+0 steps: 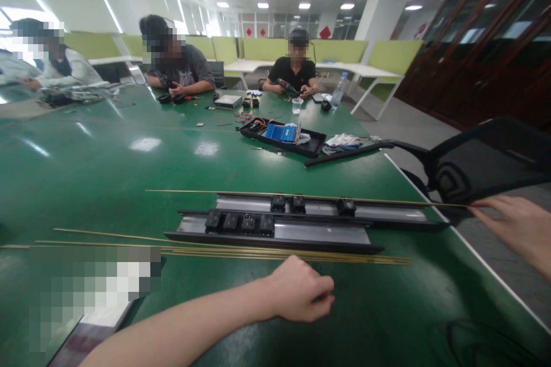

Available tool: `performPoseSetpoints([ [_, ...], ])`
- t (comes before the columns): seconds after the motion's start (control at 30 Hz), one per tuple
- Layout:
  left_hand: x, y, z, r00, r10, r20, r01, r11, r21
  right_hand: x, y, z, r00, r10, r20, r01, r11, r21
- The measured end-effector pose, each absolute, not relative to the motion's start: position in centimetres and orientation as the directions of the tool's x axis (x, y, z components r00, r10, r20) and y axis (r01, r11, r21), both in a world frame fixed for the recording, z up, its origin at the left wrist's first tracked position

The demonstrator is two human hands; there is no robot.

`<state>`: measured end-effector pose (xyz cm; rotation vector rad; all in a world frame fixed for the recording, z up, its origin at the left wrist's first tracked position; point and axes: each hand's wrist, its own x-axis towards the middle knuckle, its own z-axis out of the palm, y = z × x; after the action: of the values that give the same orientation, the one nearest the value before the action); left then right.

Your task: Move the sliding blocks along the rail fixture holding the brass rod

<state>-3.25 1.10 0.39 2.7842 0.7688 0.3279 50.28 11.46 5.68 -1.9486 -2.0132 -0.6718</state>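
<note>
My right hand (pixel 514 223) pinches one end of a long thin brass rod (pixel 181 190), which stretches left above the rear metal channel. My left hand (pixel 303 289) is curled closed near the table's front, with no object showing in it. Just beyond it, several loose brass rods (pixel 344 258) lie side by side on the green table. Two dark-edged metal channels lie behind these. In the front channel (pixel 322 234) sits a row of black blocks (pixel 239 222) toward the left; the rear channel (pixel 387 213) carries 3 spaced black blocks (pixel 297 203).
A black tray (pixel 316 146) holds a blue finned part (pixel 280 132) and wires. Gloves (pixel 342 143) lie beside it. A black mesh chair (pixel 495 160) stands at the right edge of the table (pixel 99 183). Other people work at the far side. A partly blurred object (pixel 101 321) lies front left.
</note>
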Motion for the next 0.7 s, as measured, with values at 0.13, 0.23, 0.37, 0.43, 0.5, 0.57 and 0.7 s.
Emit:
performPoseSetpoints([
  [0.13,-3.1,1.1,0.3,0.841,0.521,0.149,0.468,-0.837,0.285,49.3,11.2,4.7,0.005,0.823,0.569,0.980,-0.118,0.162],
  [0.23,-3.0,1.1,0.4,0.840,0.524,0.140,0.473,-0.835,0.282,48.4,11.2,4.2,0.045,0.801,0.596,0.974,-0.168,0.153],
  [0.37,-2.9,1.1,0.6,0.838,0.528,0.140,0.475,-0.831,0.291,47.7,11.2,4.0,-0.011,0.762,0.648,0.969,-0.153,0.196],
  [0.43,-3.0,1.1,0.6,0.837,0.529,0.143,0.474,-0.830,0.295,47.4,11.2,3.7,-0.023,0.724,0.689,0.967,-0.159,0.199],
  [0.5,-3.0,1.2,0.5,0.838,0.526,0.146,0.470,-0.831,0.298,47.3,11.1,3.2,-0.026,0.681,0.732,0.968,-0.164,0.187],
  [0.57,-3.0,1.2,0.5,0.838,0.525,0.149,0.468,-0.832,0.299,47.1,11.1,2.7,-0.028,0.638,0.769,0.969,-0.172,0.178],
  [0.7,-3.1,1.2,0.5,0.839,0.525,0.144,0.468,-0.831,0.301,47.3,11.2,1.6,-0.028,0.590,0.807,0.973,-0.170,0.158],
])
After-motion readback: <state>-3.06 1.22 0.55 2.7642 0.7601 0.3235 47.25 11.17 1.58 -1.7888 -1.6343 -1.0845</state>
